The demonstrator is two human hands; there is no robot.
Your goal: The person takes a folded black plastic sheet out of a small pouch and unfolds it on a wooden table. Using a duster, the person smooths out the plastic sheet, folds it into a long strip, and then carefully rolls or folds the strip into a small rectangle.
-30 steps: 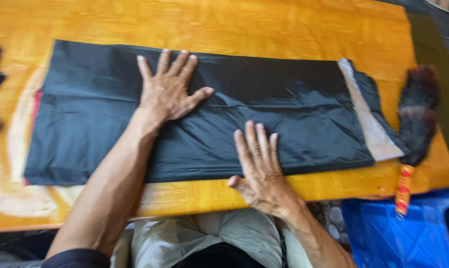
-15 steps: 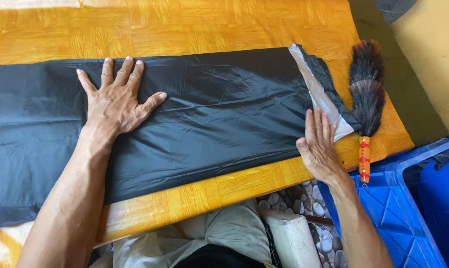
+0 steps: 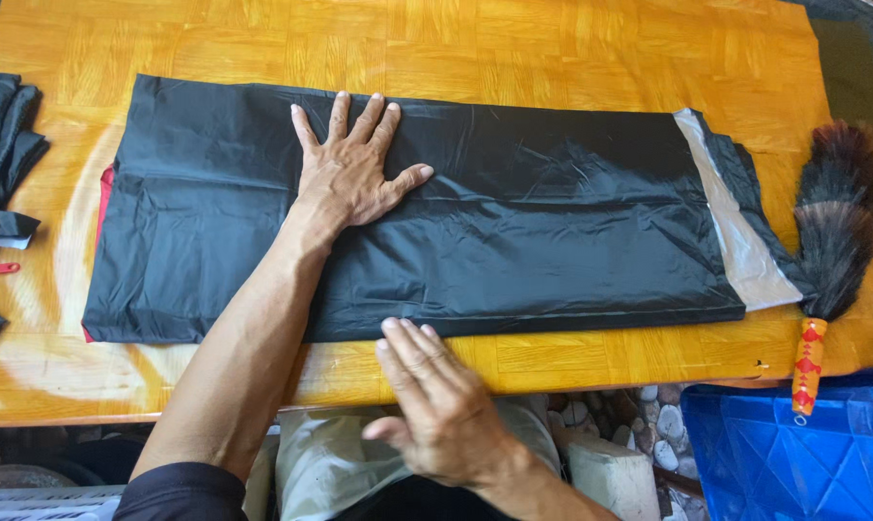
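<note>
A long black plastic sheet (image 3: pixel 513 232), folded flat, lies across the wooden table (image 3: pixel 513 58). A pale grey strip (image 3: pixel 735 241) shows at its right end, and a red edge (image 3: pixel 104 198) peeks out at its left end. My left hand (image 3: pixel 354 169) rests flat on the sheet, fingers spread, a little left of its middle. My right hand (image 3: pixel 436 400) hovers at the table's near edge, fingers together and pointing at the sheet's front edge, holding nothing.
A dark feather duster (image 3: pixel 832 227) with a red and orange handle lies at the table's right edge. Folded black items (image 3: pixel 2 145) sit at the far left. A blue plastic crate (image 3: pixel 793 453) stands below on the right, over pebbled floor (image 3: pixel 629 415).
My right hand has come back from the sheet's right end to the near edge at the middle. The view has swung left, so the sheet's left end shows again.
</note>
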